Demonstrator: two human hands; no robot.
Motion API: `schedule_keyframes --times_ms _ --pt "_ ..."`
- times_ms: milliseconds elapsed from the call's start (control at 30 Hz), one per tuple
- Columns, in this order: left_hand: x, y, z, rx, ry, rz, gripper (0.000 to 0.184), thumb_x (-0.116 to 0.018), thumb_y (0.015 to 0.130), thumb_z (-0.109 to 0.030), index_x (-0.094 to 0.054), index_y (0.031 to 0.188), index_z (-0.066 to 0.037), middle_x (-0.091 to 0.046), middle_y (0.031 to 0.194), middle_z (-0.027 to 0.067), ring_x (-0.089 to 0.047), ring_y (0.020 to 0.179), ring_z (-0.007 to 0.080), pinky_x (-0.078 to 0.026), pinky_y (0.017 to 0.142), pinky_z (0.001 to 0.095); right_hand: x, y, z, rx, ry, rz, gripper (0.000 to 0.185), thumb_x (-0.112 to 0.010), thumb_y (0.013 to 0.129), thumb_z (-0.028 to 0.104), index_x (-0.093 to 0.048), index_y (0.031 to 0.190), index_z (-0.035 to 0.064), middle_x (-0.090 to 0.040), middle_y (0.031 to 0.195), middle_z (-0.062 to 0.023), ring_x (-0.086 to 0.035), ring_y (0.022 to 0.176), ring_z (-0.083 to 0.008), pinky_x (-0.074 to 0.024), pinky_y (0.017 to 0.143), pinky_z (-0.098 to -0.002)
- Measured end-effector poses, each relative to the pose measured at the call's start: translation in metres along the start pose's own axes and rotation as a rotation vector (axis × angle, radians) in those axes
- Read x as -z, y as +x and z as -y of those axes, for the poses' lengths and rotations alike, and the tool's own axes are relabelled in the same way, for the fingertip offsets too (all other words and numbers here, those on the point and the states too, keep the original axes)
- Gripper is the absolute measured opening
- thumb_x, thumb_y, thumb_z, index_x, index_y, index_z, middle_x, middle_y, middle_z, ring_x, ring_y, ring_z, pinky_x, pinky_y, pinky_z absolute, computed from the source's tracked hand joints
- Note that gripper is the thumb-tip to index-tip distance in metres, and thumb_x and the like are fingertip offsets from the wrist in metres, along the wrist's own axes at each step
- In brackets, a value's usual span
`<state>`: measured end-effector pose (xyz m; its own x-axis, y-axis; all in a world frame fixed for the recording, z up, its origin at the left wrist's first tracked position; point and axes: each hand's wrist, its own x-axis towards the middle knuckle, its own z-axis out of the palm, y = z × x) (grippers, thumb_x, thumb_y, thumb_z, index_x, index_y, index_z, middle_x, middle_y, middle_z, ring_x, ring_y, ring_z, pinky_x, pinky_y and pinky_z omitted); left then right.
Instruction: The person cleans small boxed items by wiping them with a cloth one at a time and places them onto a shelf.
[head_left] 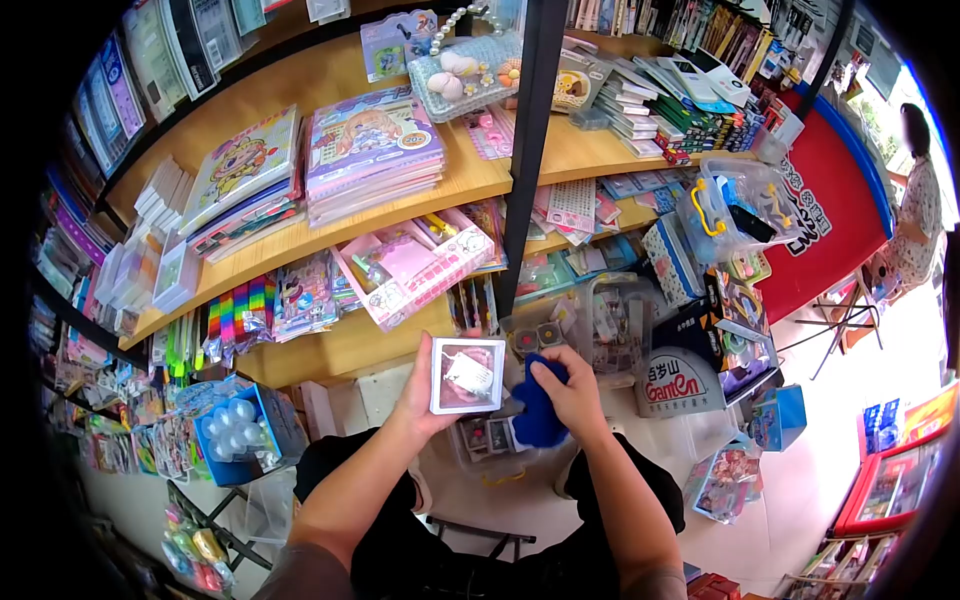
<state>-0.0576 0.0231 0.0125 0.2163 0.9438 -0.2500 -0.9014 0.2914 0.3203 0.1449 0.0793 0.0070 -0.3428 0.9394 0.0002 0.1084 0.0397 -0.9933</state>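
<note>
My left hand (418,405) is closed around the edge of a small square white-framed box (467,375) with a clear front; a pinkish item with a white tag shows inside it. Close by on the right, my right hand (572,390) grips a blue cloth (540,415), thumb on top. The cloth is beside the box, and I cannot tell whether they touch. Below both hands is a clear plastic bin (490,475) with small square boxes in it, partly hidden by the cloth.
Ahead is a wooden shelf (480,180) stacked with picture books (370,150), with a black post (530,150) rising through it. A pink boxed set (415,265) juts out from the lower shelf. A blue box (250,430) stands left. A person (915,205) is at the far right.
</note>
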Motion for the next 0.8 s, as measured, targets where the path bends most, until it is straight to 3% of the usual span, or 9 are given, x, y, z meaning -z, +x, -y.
schedule_keyframes --times_ms 33,100,200,433,467,600,767,800 --pt "0.002 0.001 0.002 0.009 -0.011 0.01 0.072 -0.031 0.088 -0.066 -0.045 0.13 -0.009 -0.052 0.125 0.0162 -0.052 0.114 0.0311 -0.041 0.096 0.0489 -0.002 0.0 0.008 -0.004 0.076 -0.005 0.02 -0.066 0.081 0.013 -0.057 0.094 0.0015 -0.059 0.082 -0.0056 -0.056 0.076 -0.014 -0.0454 0.071 -0.0274" --pt "0.003 0.002 0.006 0.023 -0.016 0.001 0.073 -0.032 0.087 -0.066 -0.044 0.131 -0.009 -0.052 0.125 0.0166 -0.052 0.114 0.0313 -0.041 0.096 0.049 -0.012 -0.004 0.02 0.316 -0.18 0.081 0.022 -0.068 0.079 0.008 -0.055 0.096 0.002 -0.058 0.088 -0.004 -0.057 0.082 -0.0134 -0.0453 0.076 -0.0271" --pt "0.003 -0.001 0.011 0.031 -0.009 -0.06 0.071 -0.026 0.09 -0.064 -0.045 0.13 -0.009 -0.055 0.122 0.0127 -0.054 0.11 0.0261 -0.044 0.094 0.044 -0.026 -0.008 0.004 0.172 -0.229 0.089 0.024 -0.068 0.078 0.008 -0.053 0.095 0.0023 -0.057 0.089 -0.0075 -0.054 0.083 -0.0165 -0.0434 0.078 -0.0281" --pt "0.003 -0.003 0.008 0.092 -0.035 0.004 0.073 -0.027 0.089 -0.066 -0.044 0.132 -0.009 -0.052 0.126 0.013 -0.053 0.113 0.0258 -0.042 0.097 0.0439 -0.03 -0.009 0.01 0.051 -0.098 -0.062 0.026 -0.064 0.082 0.008 -0.052 0.104 0.0021 -0.057 0.092 -0.0066 -0.054 0.088 -0.0157 -0.0421 0.082 -0.0266" --pt "-0.001 -0.006 0.006 0.089 -0.053 0.01 0.074 -0.028 0.089 -0.066 -0.043 0.132 -0.009 -0.052 0.127 0.0132 -0.052 0.114 0.026 -0.041 0.097 0.0443 -0.027 -0.008 0.008 0.126 -0.047 0.042 0.04 -0.064 0.08 0.003 -0.048 0.116 0.0039 -0.054 0.105 -0.0073 -0.051 0.1 -0.0162 -0.0394 0.089 -0.0281" --pt "-0.012 -0.012 -0.002 0.07 0.006 0.115 0.08 -0.03 0.086 -0.069 -0.039 0.136 -0.008 -0.047 0.132 0.0154 -0.049 0.119 0.0285 -0.038 0.1 0.0463 -0.017 -0.008 0.025 0.133 0.153 0.361 0.068 -0.069 0.073 -0.002 -0.038 0.133 0.0093 -0.048 0.12 -0.0068 -0.047 0.11 -0.0183 -0.0385 0.095 -0.0328" --pt "-0.001 -0.012 0.002 0.149 0.003 0.087 0.08 -0.033 0.085 -0.068 -0.037 0.136 -0.007 -0.047 0.131 0.0157 -0.049 0.119 0.0289 -0.041 0.097 0.0472 -0.01 -0.013 0.038 0.105 -0.064 0.329 0.054 -0.068 0.077 0.003 -0.046 0.126 0.004 -0.056 0.112 -0.0087 -0.053 0.103 -0.0165 -0.0414 0.09 -0.0301" --pt "0.001 -0.012 0.002 0.181 -0.088 0.158 0.079 -0.034 0.086 -0.067 -0.039 0.135 -0.006 -0.048 0.13 0.0149 -0.05 0.118 0.0281 -0.043 0.096 0.0462 -0.01 -0.014 0.038 0.084 -0.103 0.304 0.05 -0.067 0.078 0.004 -0.049 0.124 0.0028 -0.059 0.11 -0.0091 -0.055 0.101 -0.016 -0.0421 0.089 -0.0294"
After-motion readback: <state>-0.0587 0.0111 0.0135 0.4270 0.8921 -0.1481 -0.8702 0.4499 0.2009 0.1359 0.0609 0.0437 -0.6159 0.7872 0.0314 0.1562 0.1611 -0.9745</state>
